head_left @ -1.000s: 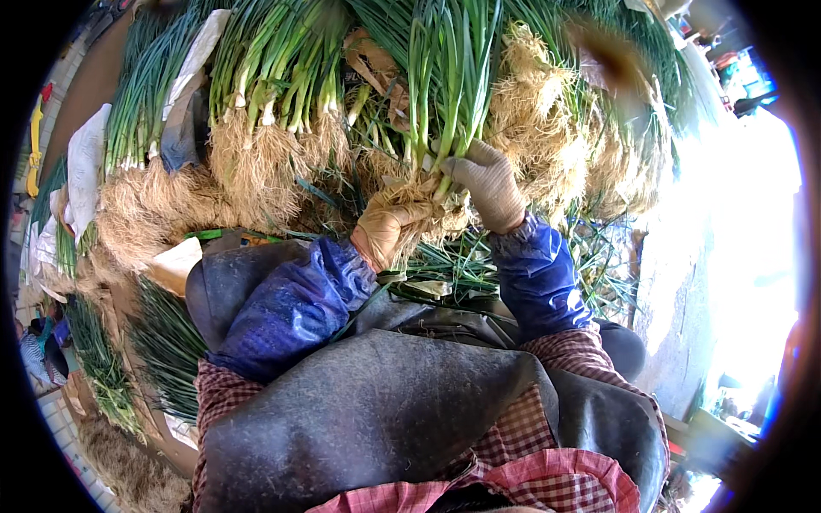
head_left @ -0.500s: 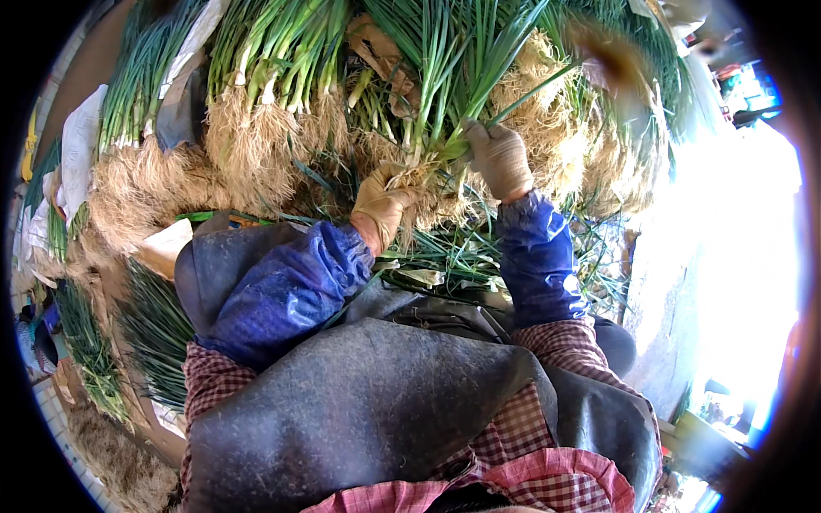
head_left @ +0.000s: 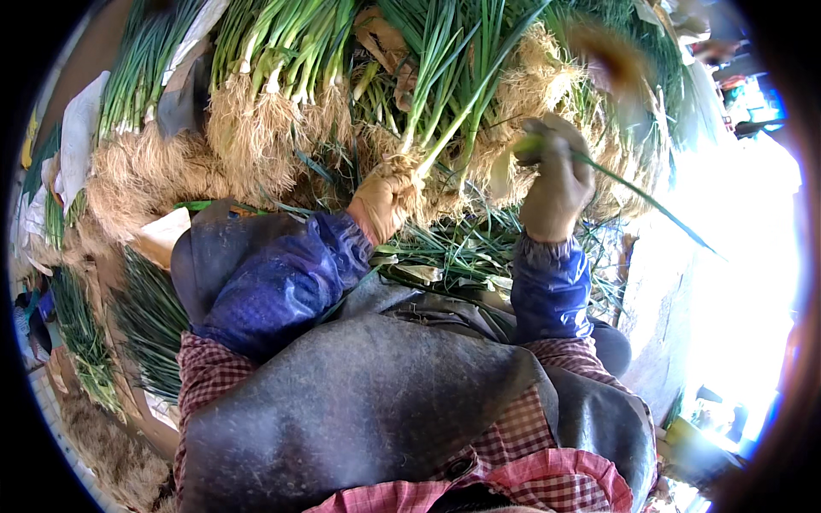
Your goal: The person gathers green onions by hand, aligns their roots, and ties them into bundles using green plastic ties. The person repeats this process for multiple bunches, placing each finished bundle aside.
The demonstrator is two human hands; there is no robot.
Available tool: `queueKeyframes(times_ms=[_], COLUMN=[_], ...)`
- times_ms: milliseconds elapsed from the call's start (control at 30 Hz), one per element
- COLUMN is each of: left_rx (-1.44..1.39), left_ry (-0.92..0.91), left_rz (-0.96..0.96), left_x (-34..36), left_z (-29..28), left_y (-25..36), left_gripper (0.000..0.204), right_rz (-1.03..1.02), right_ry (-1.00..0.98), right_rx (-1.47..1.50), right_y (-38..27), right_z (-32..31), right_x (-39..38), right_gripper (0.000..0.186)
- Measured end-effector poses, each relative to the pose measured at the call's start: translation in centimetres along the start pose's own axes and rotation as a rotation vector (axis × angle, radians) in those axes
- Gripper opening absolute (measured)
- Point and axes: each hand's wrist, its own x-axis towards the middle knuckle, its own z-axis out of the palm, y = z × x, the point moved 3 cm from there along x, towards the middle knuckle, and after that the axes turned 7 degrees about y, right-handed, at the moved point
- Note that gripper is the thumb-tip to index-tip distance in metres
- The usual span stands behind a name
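My left hand (head_left: 382, 203), in a tan glove, is closed around the root end of a few green onions (head_left: 442, 137). Their pale stems slant up and away, with the long green leaves at the top of the view. Off to the right, my gloved right hand (head_left: 558, 192) is closed on a loose green onion leaf (head_left: 652, 201), whose thin tip trails to the right. That hand is blurred by motion and stands apart from the stems.
Bunches of green onions with shaggy tan roots (head_left: 252, 141) line the far side. Loose leaf scraps (head_left: 453, 252) lie between my forearms, beyond my dark apron (head_left: 359, 402). More green onions (head_left: 150, 329) lie at left. Bright glare fills the right side.
My right hand has pulled away from the stems, toward the right and nearer me, with a leaf in it. The stem at my left hand now shows paler. My left hand has barely moved.
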Motion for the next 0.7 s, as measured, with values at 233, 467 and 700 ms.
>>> queueKeyframes(times_ms=[233,467,700], left_rx=[-0.007,0.037,-0.012], left_ry=[-0.201,-0.301,-0.362], left_rz=[-0.297,-0.239,-0.172], left_x=[-2.5,-2.9,-2.7], left_z=[2.2,2.7,1.9], left_y=[-1.2,-2.0,-1.7], left_gripper=[0.041,0.048,0.049], right_rz=[0.838,0.928,0.947], right_ry=[-0.38,-0.202,-0.101], right_rx=[0.204,0.581,0.559], right_y=[10.1,10.5,12.2], right_z=[2.6,3.3,1.7], right_x=[-2.2,1.4,-0.3], right_gripper=[0.039,0.033,0.029])
